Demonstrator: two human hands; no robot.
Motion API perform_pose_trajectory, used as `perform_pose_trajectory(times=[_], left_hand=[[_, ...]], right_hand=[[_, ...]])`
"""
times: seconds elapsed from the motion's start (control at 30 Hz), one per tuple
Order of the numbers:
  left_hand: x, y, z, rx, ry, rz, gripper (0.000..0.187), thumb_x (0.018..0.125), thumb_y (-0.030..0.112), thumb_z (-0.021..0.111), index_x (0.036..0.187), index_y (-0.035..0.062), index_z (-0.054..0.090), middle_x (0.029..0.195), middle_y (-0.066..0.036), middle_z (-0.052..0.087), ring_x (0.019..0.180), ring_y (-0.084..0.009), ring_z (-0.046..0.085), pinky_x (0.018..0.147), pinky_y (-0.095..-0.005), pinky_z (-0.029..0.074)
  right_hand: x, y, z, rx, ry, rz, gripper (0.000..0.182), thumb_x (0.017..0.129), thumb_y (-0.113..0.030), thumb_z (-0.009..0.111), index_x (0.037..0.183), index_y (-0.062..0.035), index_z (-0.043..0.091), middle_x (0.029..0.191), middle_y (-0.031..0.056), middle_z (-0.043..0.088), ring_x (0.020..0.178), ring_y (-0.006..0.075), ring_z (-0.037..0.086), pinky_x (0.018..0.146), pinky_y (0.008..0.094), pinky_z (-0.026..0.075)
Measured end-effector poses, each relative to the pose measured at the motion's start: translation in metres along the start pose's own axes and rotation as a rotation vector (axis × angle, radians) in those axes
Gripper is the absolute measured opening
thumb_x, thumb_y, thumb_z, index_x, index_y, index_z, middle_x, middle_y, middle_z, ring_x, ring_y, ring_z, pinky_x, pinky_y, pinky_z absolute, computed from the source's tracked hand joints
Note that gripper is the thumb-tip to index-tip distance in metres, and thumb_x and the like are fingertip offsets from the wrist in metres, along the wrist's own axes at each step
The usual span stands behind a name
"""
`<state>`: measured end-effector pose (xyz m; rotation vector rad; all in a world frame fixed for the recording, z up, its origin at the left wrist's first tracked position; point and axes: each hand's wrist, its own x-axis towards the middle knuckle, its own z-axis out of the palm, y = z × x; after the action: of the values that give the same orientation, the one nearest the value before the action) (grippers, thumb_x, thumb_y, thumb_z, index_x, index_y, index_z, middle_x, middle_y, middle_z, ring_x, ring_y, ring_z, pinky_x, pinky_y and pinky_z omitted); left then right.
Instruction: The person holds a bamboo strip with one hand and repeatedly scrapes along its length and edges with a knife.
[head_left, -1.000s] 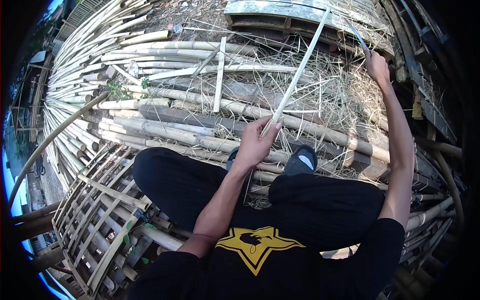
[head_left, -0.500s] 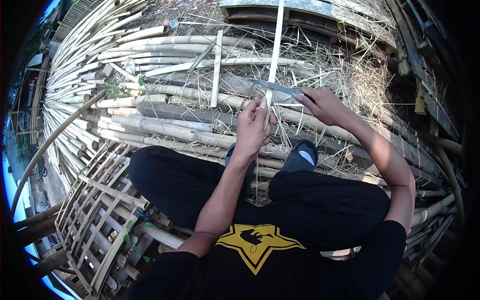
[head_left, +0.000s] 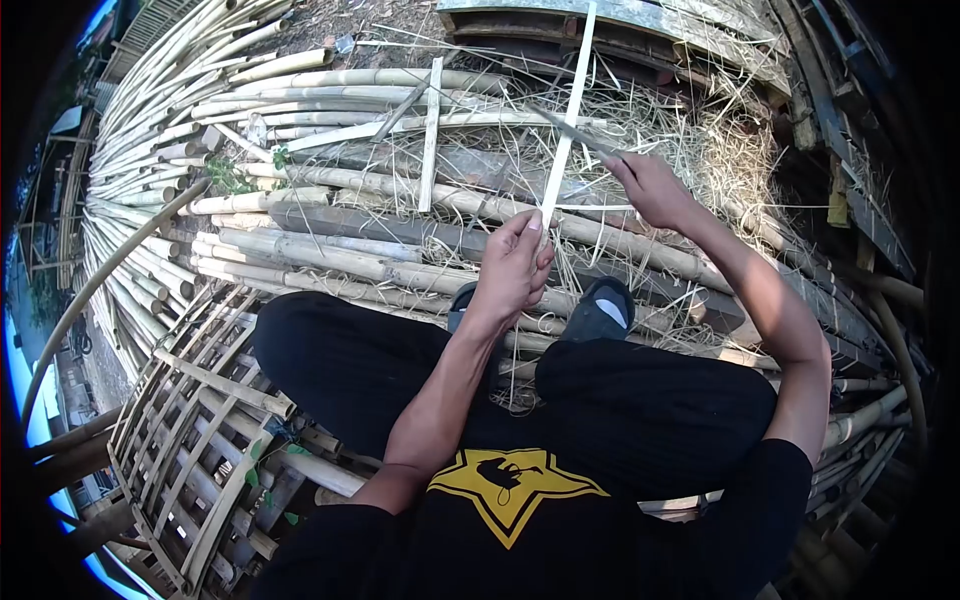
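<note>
1. Nearest to us we see our black shirt with a yellow star (head_left: 507, 487) and our dark trousers (head_left: 640, 410); we sit with knees drawn up.
2. To the left beside our leg lies a woven bamboo lattice (head_left: 195, 430), tilted against the poles.
3. Past the knees, our shoes (head_left: 600, 312) rest on the stacked poles.
4. Our left hand (head_left: 512, 270) is closed around the lower end of a thin bamboo strip (head_left: 565, 130), which rises almost upright and leans slightly right toward the top of the view.
5. Our right hand (head_left: 650, 188) is wrapped around the handle of a knife (head_left: 572, 130); the blade points left and meets the strip above our left hand.
6. Beyond, bamboo poles (head_left: 330, 220) lie piled across the ground, with dry shavings (head_left: 690, 130) scattered over them.
</note>
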<state>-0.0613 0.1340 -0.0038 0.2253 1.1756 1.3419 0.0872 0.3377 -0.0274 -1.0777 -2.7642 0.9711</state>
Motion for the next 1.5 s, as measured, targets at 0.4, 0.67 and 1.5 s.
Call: perform_pose_trajectory(times=[0.4, 0.67, 1.5], left_hand=[[0.016, -0.026, 0.002, 0.232, -0.044, 0.146, 0.028, 0.102, 0.025, 0.045, 0.115, 0.0008, 0.050, 0.072, -0.003, 0.055, 0.043, -0.0051, 0.043, 0.037, -0.0209, 0.038], [0.024, -0.030, -0.005, 0.366, -0.071, 0.106, 0.030, 0.101, 0.021, 0.048, 0.120, -0.0023, 0.052, 0.076, -0.005, 0.061, 0.048, -0.0066, 0.050, 0.043, -0.0226, 0.045], [0.025, -0.040, -0.010, 0.821, 0.046, 0.367, 0.032, 0.092, 0.024, 0.064, 0.113, 0.0003, 0.061, 0.078, -0.003, 0.062, 0.057, -0.0037, 0.050, 0.047, -0.0206, 0.037]], right_hand=[[-0.003, 0.059, -0.068, 0.978, 0.335, 0.394, 0.034, 0.093, -0.044, 0.060, 0.087, -0.0105, 0.053, 0.053, -0.0101, 0.028, 0.038, 0.0018, 0.025, 0.035, 0.0212, 0.017], [0.006, -0.015, -0.013, 1.102, 0.094, 0.416, 0.043, 0.092, -0.045, 0.061, 0.102, -0.0029, 0.060, 0.082, 0.0034, 0.064, 0.038, 0.0017, 0.032, 0.034, 0.0203, 0.023], [0.016, 0.032, -0.027, 1.297, 0.451, 0.393, 0.032, 0.090, -0.036, 0.067, 0.099, -0.0072, 0.055, 0.099, 0.0075, 0.066, 0.040, 0.0023, 0.032, 0.036, 0.0192, 0.024]])
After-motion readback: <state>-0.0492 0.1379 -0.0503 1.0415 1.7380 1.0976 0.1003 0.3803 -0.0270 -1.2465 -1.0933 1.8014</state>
